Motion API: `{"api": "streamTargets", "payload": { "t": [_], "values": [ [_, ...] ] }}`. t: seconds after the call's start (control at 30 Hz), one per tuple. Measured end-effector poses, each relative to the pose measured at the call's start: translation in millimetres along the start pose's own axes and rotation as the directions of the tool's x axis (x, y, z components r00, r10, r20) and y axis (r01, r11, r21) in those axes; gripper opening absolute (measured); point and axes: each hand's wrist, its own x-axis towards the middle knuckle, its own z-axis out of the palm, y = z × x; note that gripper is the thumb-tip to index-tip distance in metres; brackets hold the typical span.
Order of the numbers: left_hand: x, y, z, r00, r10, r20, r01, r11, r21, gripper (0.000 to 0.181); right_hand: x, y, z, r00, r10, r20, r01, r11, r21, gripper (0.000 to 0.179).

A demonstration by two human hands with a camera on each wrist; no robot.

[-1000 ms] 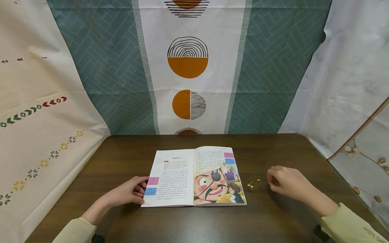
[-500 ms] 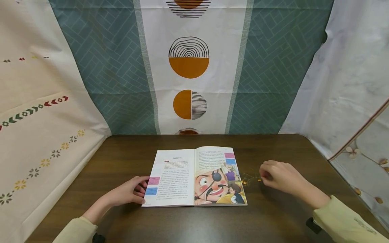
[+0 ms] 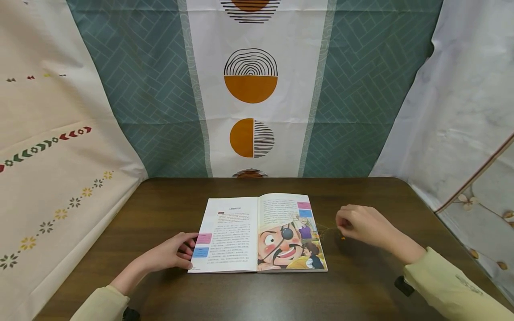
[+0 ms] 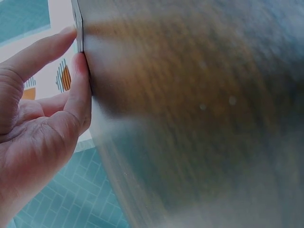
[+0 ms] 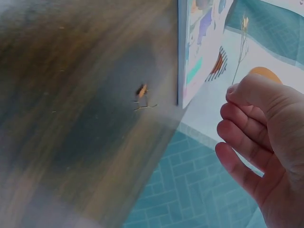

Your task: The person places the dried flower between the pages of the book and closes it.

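Note:
An open illustrated book (image 3: 233, 232) lies on the dark wooden table, a cartoon pirate filling the lower part of its right page. At its left edge rests my left hand (image 3: 170, 254), fingers relaxed, with the fingertips touching the page edge near the lower corner. In the left wrist view, the thumb and a finger meet the book's edge (image 4: 80, 28). My right hand (image 3: 367, 225), raised right of the book, pinches a thin dried flower sprig (image 5: 240, 52) between thumb and forefinger. In the head view the sprig is faint, pointing left toward the right page.
A small orange flower bit with a thin stem (image 5: 141, 91) lies on the table (image 3: 257, 296) below my right hand. Patterned cloth (image 3: 152, 111) hangs behind the table, with white cloths at both sides.
My right hand has moved left and away from me, carrying the sprig closer to the book's right edge. The left hand and the book stay in place.

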Motion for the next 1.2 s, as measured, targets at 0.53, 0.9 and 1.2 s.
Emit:
{"api": "streamTargets", "payload": {
  "t": [0.53, 0.9, 1.2],
  "values": [
    [-2.6, 4.3, 1.7, 1.000, 0.012, 0.002, -0.012, 0.999, -0.031, 0.083, 26.7, 4, -4, 0.992, -0.073, 0.104, 0.074, 0.997, -0.001, 0.026],
    [-2.1, 1.8, 2.0, 1.000, 0.017, 0.002, -0.017, 0.999, -0.035, 0.083, 55.1, 0, 6, 0.989, -0.114, 0.096, 0.121, 0.990, -0.078, 0.021],
    [-2.1, 2.5, 2.2, 1.000, 0.022, -0.005, -0.022, 0.999, -0.036, 0.083, 88.4, -15, 16, 0.982, -0.172, 0.083, 0.181, 0.977, -0.115, 0.008]
  ]
}}
